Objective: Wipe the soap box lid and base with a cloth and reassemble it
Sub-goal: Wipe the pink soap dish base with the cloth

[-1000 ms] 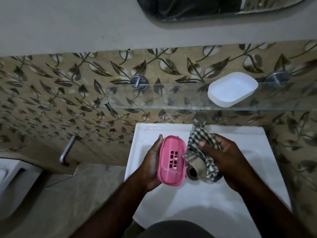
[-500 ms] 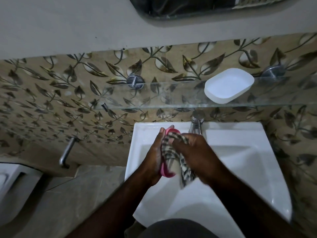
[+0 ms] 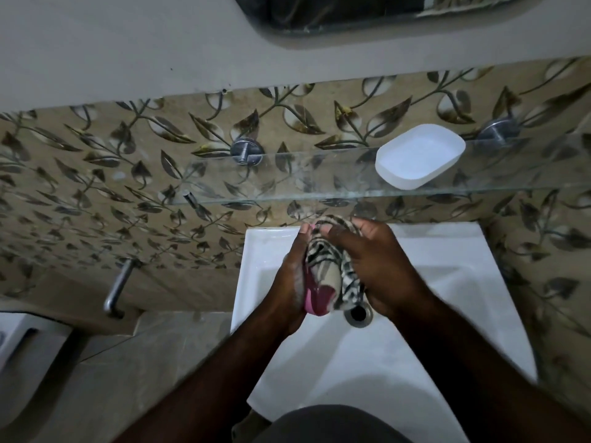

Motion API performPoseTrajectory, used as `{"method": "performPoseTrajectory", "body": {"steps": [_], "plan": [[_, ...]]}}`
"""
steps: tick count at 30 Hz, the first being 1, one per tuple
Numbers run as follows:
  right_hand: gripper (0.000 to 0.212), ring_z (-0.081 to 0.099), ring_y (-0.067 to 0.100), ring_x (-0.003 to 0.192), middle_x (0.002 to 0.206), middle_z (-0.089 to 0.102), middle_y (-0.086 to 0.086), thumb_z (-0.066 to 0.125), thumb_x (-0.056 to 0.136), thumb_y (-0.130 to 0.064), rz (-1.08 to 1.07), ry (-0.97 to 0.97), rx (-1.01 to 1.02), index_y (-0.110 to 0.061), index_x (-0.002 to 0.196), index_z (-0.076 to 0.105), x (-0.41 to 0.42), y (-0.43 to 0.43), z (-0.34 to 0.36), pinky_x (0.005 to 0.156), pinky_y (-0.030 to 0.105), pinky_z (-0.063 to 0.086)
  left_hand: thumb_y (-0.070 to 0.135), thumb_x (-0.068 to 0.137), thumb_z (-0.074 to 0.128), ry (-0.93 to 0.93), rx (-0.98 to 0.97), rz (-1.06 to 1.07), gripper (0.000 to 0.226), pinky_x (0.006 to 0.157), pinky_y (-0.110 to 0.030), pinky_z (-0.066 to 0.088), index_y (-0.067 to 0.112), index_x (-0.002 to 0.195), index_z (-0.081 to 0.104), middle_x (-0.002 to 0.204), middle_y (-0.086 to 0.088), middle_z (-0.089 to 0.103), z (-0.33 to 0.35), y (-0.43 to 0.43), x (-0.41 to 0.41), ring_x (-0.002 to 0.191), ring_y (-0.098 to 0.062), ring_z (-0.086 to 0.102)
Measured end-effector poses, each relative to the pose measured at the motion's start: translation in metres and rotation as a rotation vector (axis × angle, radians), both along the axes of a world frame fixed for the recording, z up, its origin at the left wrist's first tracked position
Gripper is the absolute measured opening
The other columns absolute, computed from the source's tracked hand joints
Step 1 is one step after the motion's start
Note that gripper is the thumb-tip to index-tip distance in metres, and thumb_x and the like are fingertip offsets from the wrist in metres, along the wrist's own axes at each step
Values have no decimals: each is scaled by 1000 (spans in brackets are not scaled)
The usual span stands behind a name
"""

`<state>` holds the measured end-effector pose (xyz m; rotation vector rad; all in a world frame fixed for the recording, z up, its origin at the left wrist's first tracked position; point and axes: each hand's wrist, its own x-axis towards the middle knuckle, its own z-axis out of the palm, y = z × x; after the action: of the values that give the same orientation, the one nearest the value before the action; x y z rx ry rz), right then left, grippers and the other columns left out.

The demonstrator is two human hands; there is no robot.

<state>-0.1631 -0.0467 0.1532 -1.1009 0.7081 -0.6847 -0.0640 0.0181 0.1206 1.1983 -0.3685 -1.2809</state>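
Observation:
My left hand (image 3: 292, 276) grips the pink soap box base (image 3: 315, 300) upright on its edge over the white sink (image 3: 351, 362). Only the pink lower end shows; a checked cloth (image 3: 332, 263) covers the remainder. My right hand (image 3: 380, 266) presses that cloth against the pink base. The white soap box lid (image 3: 420, 156) lies open side up on the glass shelf (image 3: 287, 190), above and to the right of both hands.
The sink drain (image 3: 358, 313) sits just below my right hand. A metal towel bar (image 3: 118, 287) sticks out of the leaf-patterned wall at left. A toilet edge (image 3: 19, 346) is at far left, a mirror (image 3: 351, 14) overhead.
One second ago the pink base was uncovered and the cloth hung beside it. The cloth now wraps over the base, and both hands have shifted slightly up towards the tap.

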Motion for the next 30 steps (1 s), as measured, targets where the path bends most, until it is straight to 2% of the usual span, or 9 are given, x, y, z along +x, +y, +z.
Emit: {"method": "performPoseTrajectory", "body": {"steps": [3, 7, 13, 16, 19, 22, 25, 28, 30], "plan": [[15, 73, 31, 88, 94, 75, 15, 63, 93, -17, -1, 33, -117, -7, 102, 71, 4, 10, -2, 82, 47, 58, 59, 80, 50, -8, -19, 27, 60, 86, -35, 53, 12, 113, 68, 111, -14, 72, 6, -3, 8, 102, -26, 69], [13, 74, 23, 85, 91, 77, 8, 62, 94, -14, 259, 175, -243, -14, 101, 73, -4, 24, -10, 78, 36, 59, 66, 73, 56, -18, 27, 112, 69, 79, -37, 52, 6, 105, 68, 85, -14, 70, 5, 2, 25, 76, -26, 67], [16, 73, 33, 90, 93, 76, 12, 67, 90, -21, 42, 72, -193, -8, 99, 71, 8, -2, 7, 86, 53, 56, 63, 79, 57, -35, 0, 89, 73, 99, -42, 47, 7, 126, 61, 122, -18, 67, 6, 3, 8, 114, -31, 64], [17, 73, 17, 90, 97, 76, 3, 67, 91, -17, 107, 122, -342, -13, 106, 71, 6, 14, 1, 83, 39, 58, 61, 84, 51, -15, -28, 105, 62, 88, -39, 52, 8, 113, 68, 105, -16, 72, 13, 6, 18, 97, -29, 70], [20, 72, 12, 89, 99, 76, 2, 64, 92, -6, 261, 96, -301, -9, 111, 71, -5, 29, -9, 78, 24, 56, 60, 82, 49, -3, -43, 160, 57, 72, -35, 54, 12, 101, 72, 87, -12, 70, 16, 8, 27, 74, -23, 67], [17, 72, 10, 87, 94, 76, -3, 66, 91, -10, 366, 167, -417, -17, 105, 73, -17, 26, -16, 79, 24, 56, 61, 74, 53, -14, -1, 185, 69, 70, -35, 56, 7, 116, 64, 97, -18, 68, 17, 10, 22, 81, -27, 65], [13, 74, 15, 81, 88, 77, 1, 69, 89, -10, 442, 214, -376, -15, 99, 75, -23, 22, -17, 73, 22, 57, 61, 70, 54, -42, 43, 180, 68, 69, -37, 57, 9, 112, 64, 105, -19, 69, 16, 9, 20, 90, -30, 64], [11, 73, 17, 81, 87, 76, 3, 69, 89, -9, 304, 132, -380, -11, 99, 73, -17, 20, -10, 73, 26, 57, 73, 63, 65, -51, 57, 150, 89, 79, -41, 54, 1, 115, 63, 99, -21, 68, 15, 5, 15, 86, -31, 66], [10, 72, 11, 78, 84, 75, -2, 68, 90, -10, 147, 91, -405, -13, 98, 72, -10, 18, -6, 71, 23, 55, 74, 62, 67, -40, 37, 143, 88, 81, -41, 53, 0, 109, 66, 91, -20, 69, 14, 4, 10, 80, -32, 67]]}}
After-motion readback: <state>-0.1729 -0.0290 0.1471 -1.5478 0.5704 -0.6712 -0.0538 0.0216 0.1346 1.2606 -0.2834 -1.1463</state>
